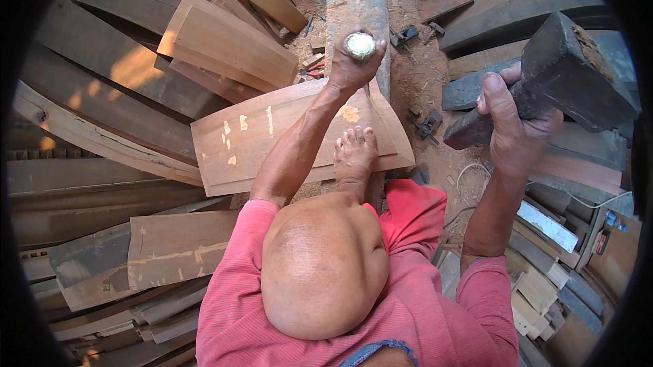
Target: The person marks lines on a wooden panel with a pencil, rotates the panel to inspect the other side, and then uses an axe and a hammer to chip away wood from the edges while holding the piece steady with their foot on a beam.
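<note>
Left grip (355,71) clamps a pale-ended tool handle (359,45), right grip (522,125) a dark mallet (568,78); one bare foot (354,153) rests on a wooden panel (248,139).

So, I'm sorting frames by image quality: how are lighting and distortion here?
Head view: warm bright patches fall on the dark boards at left; the pale handle end in the left hand looks nearly washed out. Same head view: edges bow toward the black rim; the mallet in the right hand looks oversized, probably from being near the lens.

pale-topped tool (360,45) upright; dark blocky mallet (568,76) raised
</note>
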Tool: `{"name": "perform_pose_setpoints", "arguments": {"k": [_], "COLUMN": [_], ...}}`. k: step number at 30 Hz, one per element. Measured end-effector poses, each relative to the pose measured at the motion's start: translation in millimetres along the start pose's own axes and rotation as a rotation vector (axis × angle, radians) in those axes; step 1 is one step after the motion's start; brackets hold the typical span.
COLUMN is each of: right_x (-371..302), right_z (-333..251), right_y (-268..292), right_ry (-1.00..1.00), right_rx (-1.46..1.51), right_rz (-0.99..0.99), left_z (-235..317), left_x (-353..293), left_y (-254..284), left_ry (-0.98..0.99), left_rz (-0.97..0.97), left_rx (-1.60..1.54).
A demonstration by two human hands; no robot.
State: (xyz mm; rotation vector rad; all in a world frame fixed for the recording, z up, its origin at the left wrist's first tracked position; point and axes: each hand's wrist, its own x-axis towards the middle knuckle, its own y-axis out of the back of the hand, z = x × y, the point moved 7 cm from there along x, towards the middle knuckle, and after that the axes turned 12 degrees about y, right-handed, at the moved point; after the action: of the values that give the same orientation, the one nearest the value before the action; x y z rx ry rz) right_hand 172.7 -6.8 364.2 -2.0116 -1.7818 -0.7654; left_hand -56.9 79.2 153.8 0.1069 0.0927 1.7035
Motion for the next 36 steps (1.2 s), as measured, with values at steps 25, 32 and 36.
{"name": "perform_pose_setpoints", "arguments": {"k": [25,32,36], "right_x": [12,40,74], "right_z": [54,23,-43], "right_y": [-66,-73,-46], "right_ry": [0.107,0.309,0.255], "right_rx": [-0.501,-0.625,-0.090], "right_rz": [-0.531,-0.591,-0.071], "left_z": [6,3,13], "left_x": [-14,-30,-39], "left_y": [2,7,-7], "left_ry": [-0.147,-0.059,-0.152], "left_rz": [0.077,0.032,-0.155], "left_rx": [0.004,0.032,0.135]}}
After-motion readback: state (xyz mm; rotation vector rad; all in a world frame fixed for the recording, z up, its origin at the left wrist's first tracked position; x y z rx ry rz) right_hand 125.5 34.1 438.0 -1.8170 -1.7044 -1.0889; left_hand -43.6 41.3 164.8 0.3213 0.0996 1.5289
